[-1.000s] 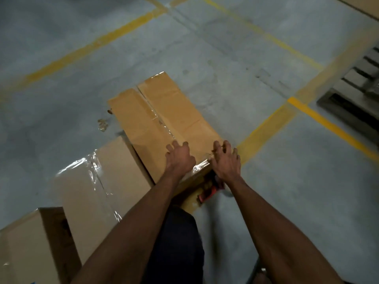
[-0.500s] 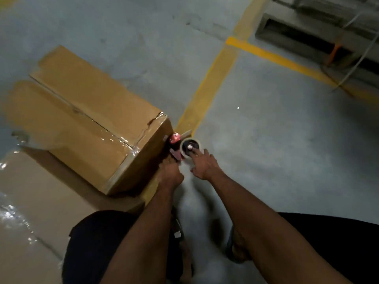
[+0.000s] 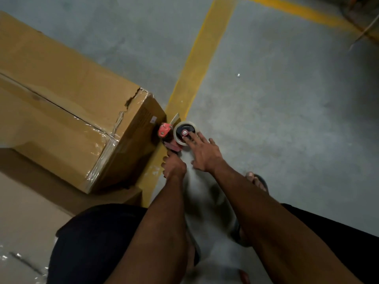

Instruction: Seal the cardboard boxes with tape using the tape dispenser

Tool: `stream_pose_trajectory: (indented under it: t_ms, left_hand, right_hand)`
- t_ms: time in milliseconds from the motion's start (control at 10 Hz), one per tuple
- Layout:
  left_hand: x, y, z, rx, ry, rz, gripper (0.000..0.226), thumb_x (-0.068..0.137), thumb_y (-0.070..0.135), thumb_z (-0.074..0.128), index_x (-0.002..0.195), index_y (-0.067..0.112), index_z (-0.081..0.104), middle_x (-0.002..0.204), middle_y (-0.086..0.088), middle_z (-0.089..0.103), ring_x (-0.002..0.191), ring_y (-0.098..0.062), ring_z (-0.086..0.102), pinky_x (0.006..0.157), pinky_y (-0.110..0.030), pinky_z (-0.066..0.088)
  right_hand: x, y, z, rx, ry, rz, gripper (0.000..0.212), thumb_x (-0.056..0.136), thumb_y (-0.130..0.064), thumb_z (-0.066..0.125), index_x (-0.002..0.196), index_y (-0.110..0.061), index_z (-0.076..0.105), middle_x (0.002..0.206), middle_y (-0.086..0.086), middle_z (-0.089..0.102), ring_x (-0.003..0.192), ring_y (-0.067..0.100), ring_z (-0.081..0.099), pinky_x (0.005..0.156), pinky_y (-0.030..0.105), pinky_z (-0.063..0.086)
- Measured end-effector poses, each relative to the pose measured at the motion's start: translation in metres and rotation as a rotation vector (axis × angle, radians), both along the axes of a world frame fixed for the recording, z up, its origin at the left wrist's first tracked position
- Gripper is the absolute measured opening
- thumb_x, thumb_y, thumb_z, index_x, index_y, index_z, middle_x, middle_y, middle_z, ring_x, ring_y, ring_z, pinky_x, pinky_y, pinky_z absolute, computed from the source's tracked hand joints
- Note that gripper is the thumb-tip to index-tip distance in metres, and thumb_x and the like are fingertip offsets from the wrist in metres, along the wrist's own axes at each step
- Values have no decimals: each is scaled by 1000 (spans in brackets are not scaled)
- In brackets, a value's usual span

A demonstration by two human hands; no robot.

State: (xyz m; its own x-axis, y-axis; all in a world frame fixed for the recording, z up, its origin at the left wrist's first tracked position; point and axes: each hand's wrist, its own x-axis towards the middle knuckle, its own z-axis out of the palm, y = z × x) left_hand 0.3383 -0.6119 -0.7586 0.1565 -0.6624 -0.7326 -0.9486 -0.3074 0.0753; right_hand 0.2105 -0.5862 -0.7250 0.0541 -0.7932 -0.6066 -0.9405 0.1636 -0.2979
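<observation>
A long cardboard box [image 3: 61, 95] lies on the floor at the left, with clear tape along its top seam and over its torn near corner. A red tape dispenser [image 3: 167, 133] with a roll of clear tape [image 3: 183, 133] sits against the box's end face. My left hand [image 3: 174, 165] grips the dispenser's handle from below. My right hand [image 3: 202, 151] lies with straight fingers on the side of the roll, fingertips at its hub.
A second, taped box [image 3: 22, 226] lies under and in front of the first at the lower left. Yellow floor lines [image 3: 202, 56] run across the grey concrete. My knees fill the bottom edge, and a sandalled foot [image 3: 256, 180] shows at the right.
The view has swung down and closer to the box's end. Both hands left the box's top edge a second ago and went to the dispenser; since half a second ago they barely moved.
</observation>
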Motion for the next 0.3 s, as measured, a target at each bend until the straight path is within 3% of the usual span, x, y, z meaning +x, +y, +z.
stream_pose_trajectory:
  t_ms: [300]
  left_hand:
    - [23, 59, -2, 22, 48, 51, 53, 93, 18, 61, 140, 13, 37, 136, -17, 46, 127, -39, 48, 103, -48, 44]
  right_hand:
    - [28, 70, 7, 82, -44, -98, 102, 92, -40, 66, 164, -27, -5, 172, -2, -10, 158, 26, -6, 124, 53, 14]
